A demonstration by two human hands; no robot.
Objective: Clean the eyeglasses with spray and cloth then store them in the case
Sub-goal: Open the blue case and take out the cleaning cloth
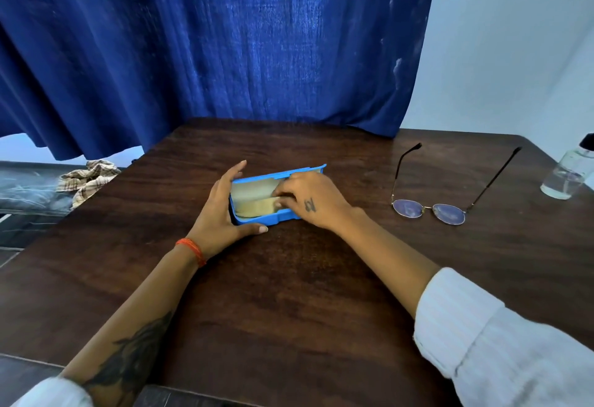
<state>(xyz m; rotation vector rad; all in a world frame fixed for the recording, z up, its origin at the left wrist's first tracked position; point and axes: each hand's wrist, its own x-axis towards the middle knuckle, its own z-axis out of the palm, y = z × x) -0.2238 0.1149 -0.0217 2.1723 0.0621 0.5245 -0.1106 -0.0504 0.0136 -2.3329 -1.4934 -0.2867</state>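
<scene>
Spanning the lower part of the view, a dark brown wood-grain table [289, 294] carries every task item. A blue eyeglass case [273, 218] lies open near the table's centre, its pale lining exposed. The left hand [225, 210] cups the case's left end, thumb along the near edge and fingers raised behind the lid. The right hand [308, 199] reaches into the case, its fingertips pinching a pale folded cloth [257, 207] that lies inside.

The eyeglasses [430, 209] rest on the table well to the right of the case, lenses toward the person, temples unfolded and pointing away. Farther right, at the table's edge, stands a clear spray bottle [569, 175] with a dark top, partly cut off by the frame.

Behind the table hangs a deep blue curtain [209, 46], its hem reaching the far table edge. A pale wall [514, 37] fills the upper right. Beyond the table's left corner lies a crumpled checked fabric [88, 180]. An orange thread band [193, 250] circles the left wrist; a white sleeve [482, 342] covers the right upper forearm.
</scene>
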